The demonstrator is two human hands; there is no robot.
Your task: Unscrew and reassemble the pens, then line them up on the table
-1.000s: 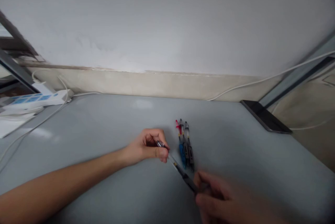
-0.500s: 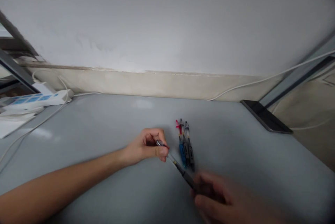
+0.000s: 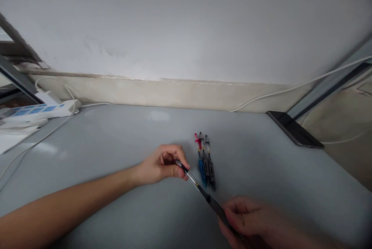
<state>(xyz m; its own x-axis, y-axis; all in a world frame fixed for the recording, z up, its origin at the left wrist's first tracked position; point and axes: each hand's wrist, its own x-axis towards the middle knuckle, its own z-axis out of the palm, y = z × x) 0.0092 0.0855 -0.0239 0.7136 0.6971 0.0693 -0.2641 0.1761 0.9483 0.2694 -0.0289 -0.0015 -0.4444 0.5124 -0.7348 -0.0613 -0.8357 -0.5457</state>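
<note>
A pen with a clear barrel and dark grip [image 3: 192, 178] slants between my two hands above the grey table [image 3: 122, 140]. Thumb and fingers of my left hand [image 3: 168, 163] pinch its upper end. My right hand [image 3: 244, 218], somewhat blurred, is closed around the dark lower part, near the bottom of the view. Just beyond the held pen, three pens lie side by side: one with a pink top and blue grip [image 3: 202, 167], a dark-gripped one [image 3: 206, 163] in the middle, and another dark-gripped one [image 3: 212, 169] on the right.
At the left edge is a white power strip [image 3: 43, 110] with blue sockets, its white cable [image 3: 48, 135] running over the table. A black tablet or phone [image 3: 295, 128] lies at the right edge. Behind the table stands a wall [image 3: 186, 28].
My right hand has shifted slightly down and right, and more of the held pen shows between the hands. My left hand has barely moved. The three lying pens are where they were.
</note>
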